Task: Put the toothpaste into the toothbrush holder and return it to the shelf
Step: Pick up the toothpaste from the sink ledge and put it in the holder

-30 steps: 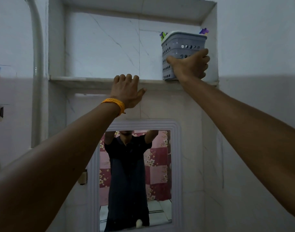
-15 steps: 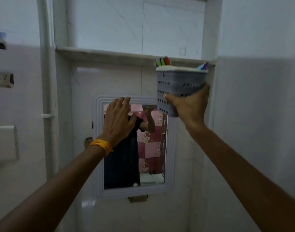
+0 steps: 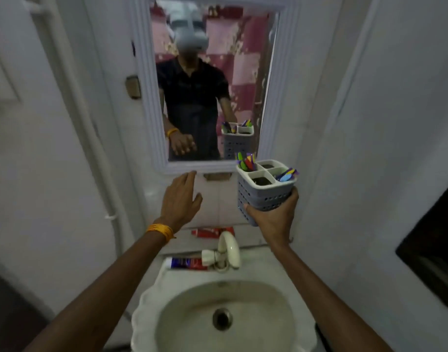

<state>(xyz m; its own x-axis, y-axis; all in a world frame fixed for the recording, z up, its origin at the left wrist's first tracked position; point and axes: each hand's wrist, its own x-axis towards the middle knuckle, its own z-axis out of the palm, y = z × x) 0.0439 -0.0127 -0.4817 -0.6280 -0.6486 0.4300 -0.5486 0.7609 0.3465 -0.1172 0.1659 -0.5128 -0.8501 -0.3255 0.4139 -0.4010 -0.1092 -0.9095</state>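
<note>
My right hand (image 3: 275, 219) grips the lower part of a grey perforated toothbrush holder (image 3: 264, 188) and holds it upright above the sink, right of centre. Its top has four compartments; coloured toothbrushes stick out of the far left and the right ones. A red, white and blue toothpaste tube (image 3: 187, 263) lies on the sink's back rim, left of the tap. My left hand (image 3: 179, 201), with an orange band at the wrist, hovers open just below the mirror, holding nothing. The shelf is out of view.
A white washbasin (image 3: 146, 301) sits below with a cream tap (image 3: 226, 250) at its back. A red box-like item (image 3: 212, 231) lies on the ledge behind the tap. A white-framed mirror (image 3: 149, 97) hangs on the wall ahead. A pipe runs down the left wall.
My right hand has brought the holder down from the shelf to just above the sink. My left hand has dropped from the shelf edge to below the mirror. The view has tilted down.
</note>
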